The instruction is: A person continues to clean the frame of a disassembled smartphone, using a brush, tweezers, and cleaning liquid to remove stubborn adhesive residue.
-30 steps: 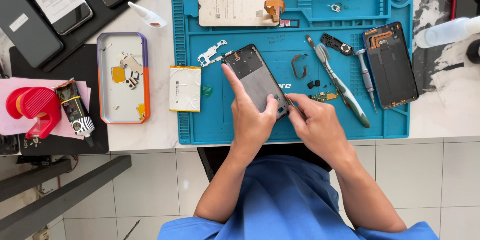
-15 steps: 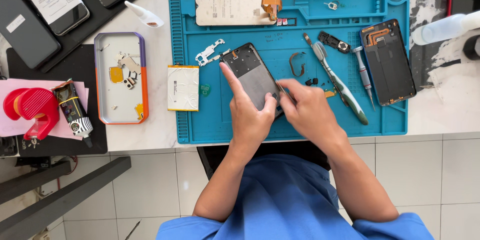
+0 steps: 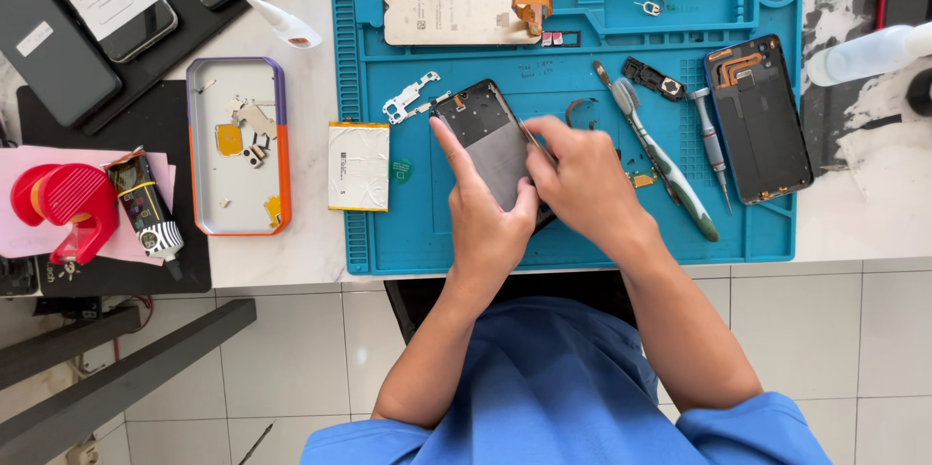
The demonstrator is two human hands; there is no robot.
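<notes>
White tabletop carries a blue work mat (image 3: pixel 582 232), and both hands meet over its middle. Left hand (image 3: pixel 490 217) wraps the opened phone (image 3: pixel 485 135) from below, forefinger stretched along its edge, seemingly to steady it. Right hand (image 3: pixel 582 179) pinches a thin metal tool (image 3: pixel 525 132) against the phone's right side; its tip is hard to make out. Just right of that hand lies a toothbrush (image 3: pixel 665 159); left of the hands, a battery (image 3: pixel 357 166). Fingers cover the phone's lower end.
</notes>
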